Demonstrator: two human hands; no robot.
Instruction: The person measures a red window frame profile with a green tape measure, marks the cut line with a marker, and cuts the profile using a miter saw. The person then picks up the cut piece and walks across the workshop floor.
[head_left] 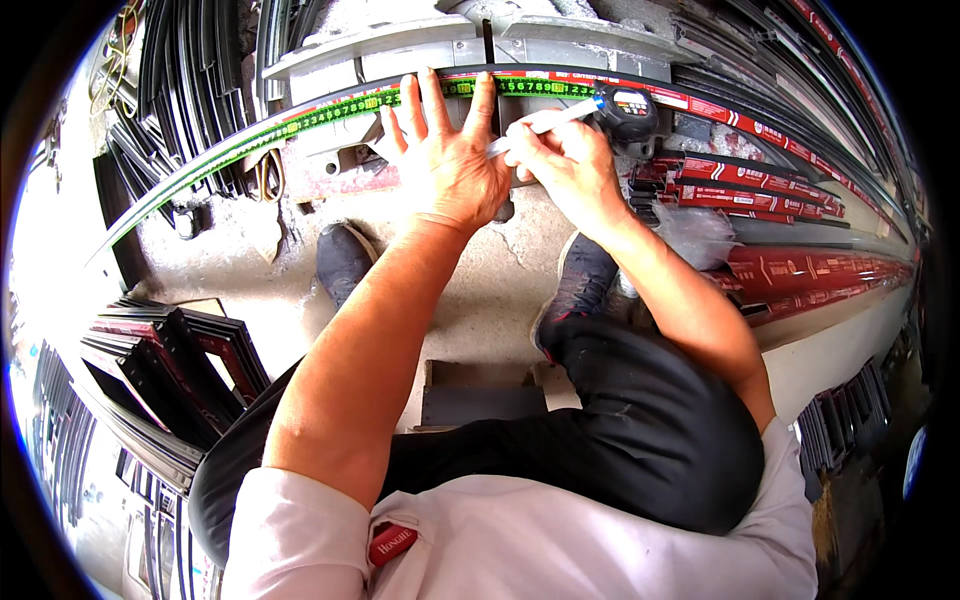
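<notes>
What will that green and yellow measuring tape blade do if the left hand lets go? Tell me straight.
The tape blade is thin and runs far along the long profile, so it would probably sag or slide sideways. The left hand presses it flat, which suggests it is springy. Its case beside the right hand may pull it back.

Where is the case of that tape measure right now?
In the head view, the black tape measure case sits upper centre-right on the long profile, just right of the right hand holding a white marker.
</notes>
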